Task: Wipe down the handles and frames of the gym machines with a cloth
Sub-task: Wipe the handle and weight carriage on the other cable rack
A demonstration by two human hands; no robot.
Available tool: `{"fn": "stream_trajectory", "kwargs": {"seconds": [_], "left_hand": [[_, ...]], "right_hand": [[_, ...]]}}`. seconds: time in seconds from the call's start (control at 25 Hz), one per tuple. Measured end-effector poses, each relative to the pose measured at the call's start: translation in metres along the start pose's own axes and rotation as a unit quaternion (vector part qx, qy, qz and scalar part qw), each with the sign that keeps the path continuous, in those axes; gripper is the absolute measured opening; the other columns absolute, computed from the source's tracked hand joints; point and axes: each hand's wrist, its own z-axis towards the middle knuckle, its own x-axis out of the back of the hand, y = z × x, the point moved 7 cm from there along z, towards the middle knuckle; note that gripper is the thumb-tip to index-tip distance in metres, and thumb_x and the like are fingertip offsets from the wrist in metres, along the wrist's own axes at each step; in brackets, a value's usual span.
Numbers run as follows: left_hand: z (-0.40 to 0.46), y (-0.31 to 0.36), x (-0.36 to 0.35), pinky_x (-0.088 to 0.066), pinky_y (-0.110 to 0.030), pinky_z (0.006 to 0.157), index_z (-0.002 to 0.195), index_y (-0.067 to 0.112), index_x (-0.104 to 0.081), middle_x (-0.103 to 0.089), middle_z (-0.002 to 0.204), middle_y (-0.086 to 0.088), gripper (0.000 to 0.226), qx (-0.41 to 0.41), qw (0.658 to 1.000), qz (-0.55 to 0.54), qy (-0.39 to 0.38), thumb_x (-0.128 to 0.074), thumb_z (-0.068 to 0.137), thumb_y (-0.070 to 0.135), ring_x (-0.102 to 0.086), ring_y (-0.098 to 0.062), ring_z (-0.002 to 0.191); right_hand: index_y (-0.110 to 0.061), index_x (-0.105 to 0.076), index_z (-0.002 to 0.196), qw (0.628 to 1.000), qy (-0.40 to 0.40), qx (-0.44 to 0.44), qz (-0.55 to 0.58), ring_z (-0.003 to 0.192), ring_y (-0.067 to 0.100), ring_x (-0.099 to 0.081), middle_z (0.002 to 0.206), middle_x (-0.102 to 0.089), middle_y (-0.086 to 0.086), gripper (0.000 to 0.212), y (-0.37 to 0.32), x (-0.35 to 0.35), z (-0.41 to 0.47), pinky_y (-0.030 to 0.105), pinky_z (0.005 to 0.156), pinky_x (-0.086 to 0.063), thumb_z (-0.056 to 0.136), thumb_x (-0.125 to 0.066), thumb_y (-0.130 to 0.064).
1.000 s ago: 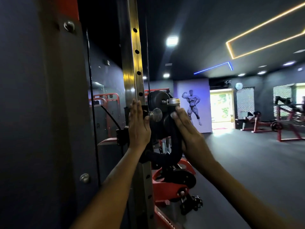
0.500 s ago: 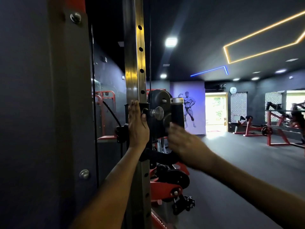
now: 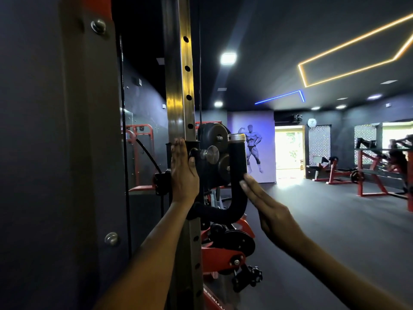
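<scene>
A steel upright point(image 3: 181, 81) with a row of holes runs up the cable machine in front of me. A black pulley carriage point(image 3: 213, 151) with a silver pull knob point(image 3: 211, 153) sits on it, and a black padded U-shaped handle point(image 3: 237, 166) curves out below. My left hand point(image 3: 183, 173) lies flat with straight fingers against the upright and the carriage's left side. My right hand point(image 3: 270, 211) is flat too, fingertips touching the lower right of the padded handle. No cloth shows in either hand.
A dark grey panel point(image 3: 73, 153) with bolts fills the left. Red brackets and black pulleys point(image 3: 230, 247) sit lower on the upright. Red plate-loaded machines point(image 3: 380, 175) stand far right across a dark floor, beside a bright doorway point(image 3: 288, 153).
My right hand let go of the padded handle's upper part, swung out and down, and now touches its lower right side with straight fingers. The left hand has stayed in place.
</scene>
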Motion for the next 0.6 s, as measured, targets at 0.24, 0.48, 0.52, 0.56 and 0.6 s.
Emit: {"fn": "stream_trajectory", "kwargs": {"seconds": [0.24, 0.48, 0.52, 0.56, 0.6], "left_hand": [[-0.003, -0.002, -0.001, -0.005, -0.031, 0.119, 0.151, 0.016, -0.006, -0.003, 0.157, 0.007, 0.054, -0.006, 1.000, -0.015, -0.003, -0.028, 0.102, 0.026, 0.000, -0.011, 0.146], [-0.005, 0.000, 0.001, -0.006, -0.031, 0.119, 0.151, 0.013, -0.009, -0.005, 0.157, 0.005, 0.054, -0.015, 1.000, -0.012, 0.004, -0.030, 0.102, 0.023, 0.001, -0.009, 0.145], [-0.005, -0.001, 0.000, -0.006, -0.030, 0.119, 0.151, 0.013, -0.010, -0.005, 0.157, 0.005, 0.054, -0.014, 1.000, -0.011, 0.005, -0.030, 0.102, 0.024, 0.000, -0.008, 0.145], [-0.005, -0.001, 0.000, -0.006, -0.031, 0.119, 0.150, 0.013, -0.009, -0.005, 0.156, 0.005, 0.054, -0.014, 1.000, -0.009, 0.006, -0.030, 0.102, 0.024, 0.000, -0.008, 0.145], [-0.005, -0.001, 0.000, -0.007, -0.032, 0.119, 0.150, 0.013, -0.009, -0.005, 0.156, 0.005, 0.054, -0.014, 1.000, -0.008, 0.005, -0.030, 0.102, 0.024, -0.001, -0.009, 0.145]], "right_hand": [[-0.028, -0.070, 0.102, 0.839, 0.134, -0.345, 0.399, 0.075, 0.005, -0.060, 0.091, -0.070, -0.007, 0.041, 0.052, 0.008, 0.085, 0.026, 0.075, -0.051, 0.091, -0.044, 0.002], [-0.014, -0.068, 0.097, 0.762, -0.051, -0.420, 0.491, 0.081, 0.016, -0.063, 0.089, -0.069, 0.008, 0.043, 0.019, -0.038, 0.013, 0.018, 0.063, -0.048, 0.089, -0.033, 0.008], [-0.011, -0.069, 0.097, 0.744, -0.074, -0.430, 0.506, 0.082, 0.017, -0.064, 0.090, -0.070, 0.008, 0.042, 0.023, -0.040, 0.010, 0.020, 0.065, -0.049, 0.088, -0.033, 0.009], [-0.010, -0.069, 0.096, 0.735, -0.074, -0.433, 0.516, 0.082, 0.016, -0.064, 0.091, -0.070, 0.008, 0.041, 0.033, -0.037, 0.022, 0.022, 0.065, -0.049, 0.088, -0.032, 0.007], [-0.010, -0.069, 0.096, 0.729, -0.062, -0.437, 0.523, 0.081, 0.016, -0.064, 0.093, -0.070, 0.008, 0.041, 0.047, -0.031, 0.041, 0.022, 0.062, -0.050, 0.089, -0.031, 0.005]]}}
